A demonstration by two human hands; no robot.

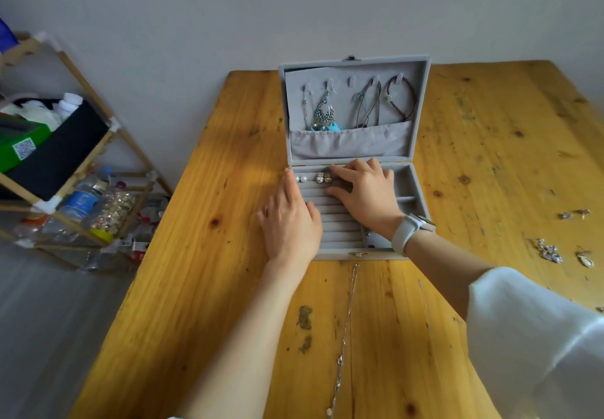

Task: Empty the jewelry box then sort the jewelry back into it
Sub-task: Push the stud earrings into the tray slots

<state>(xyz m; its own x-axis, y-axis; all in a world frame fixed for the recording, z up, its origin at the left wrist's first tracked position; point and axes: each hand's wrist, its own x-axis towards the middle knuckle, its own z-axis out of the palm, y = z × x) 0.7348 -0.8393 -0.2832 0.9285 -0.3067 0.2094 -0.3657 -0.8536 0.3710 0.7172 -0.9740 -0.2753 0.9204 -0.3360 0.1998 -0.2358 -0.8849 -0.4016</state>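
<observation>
Grey jewelry box (354,144) stands open at the far middle of the table (202,222), both hands in its tray.

Its lid holds a turquoise earring (324,116), cords (367,104) and a braided bracelet (403,98) on hooks above a pouch. In the ring rolls sit pearl studs (301,178) and a flower earring (323,177). The right hand (366,194) lies over the rolls, fingers bent down onto them beside the flower earring; whether it pinches anything I cannot tell. The left hand (291,222) rests flat, fingers straight, on the tray's left edge. A chain (343,343) lies in front of the box, loose earrings (562,242) well apart to the right. A watch (408,230) is on the right wrist. A shelf (58,170) stands left of the table.
</observation>
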